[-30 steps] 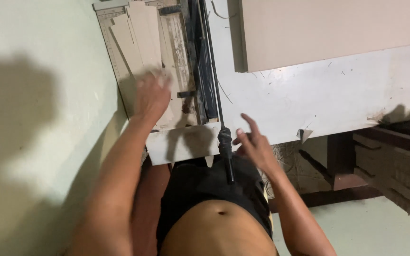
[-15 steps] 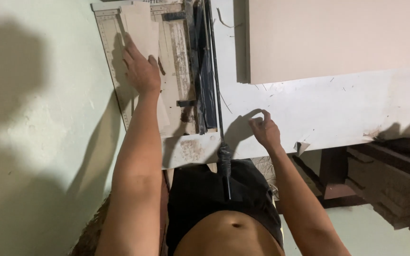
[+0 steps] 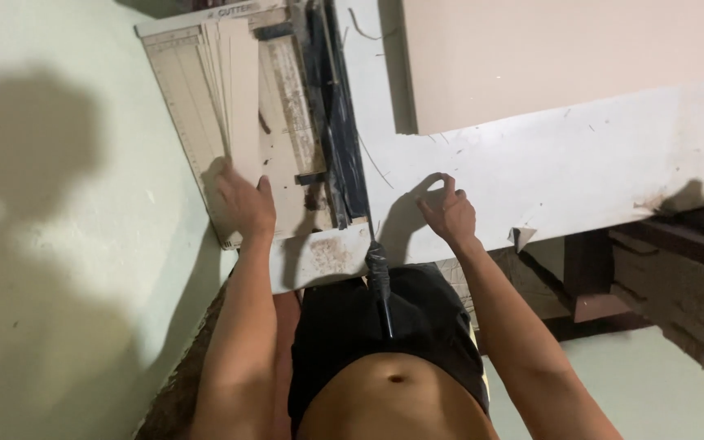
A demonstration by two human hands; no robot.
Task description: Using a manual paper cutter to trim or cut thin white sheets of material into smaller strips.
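**Hands at the paper cutter**

We see a scuffed white table carrying a large smooth beige board. A worn, stained paper cutter lies at the table's left end, with a stack of narrow card strips on its bed. Our left hand presses flat, fingers spread, on the strips' near end. Our right hand rests loosely curled on the table, holding nothing. The black taped handle overhangs the table's near edge.

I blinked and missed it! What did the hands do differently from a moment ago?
The left hand slid back down the paper cutter toward the body and now lies flat on the stacked card strips at their near end. The right hand stayed on the white table beside the cutter's arm. The black handle stayed down.
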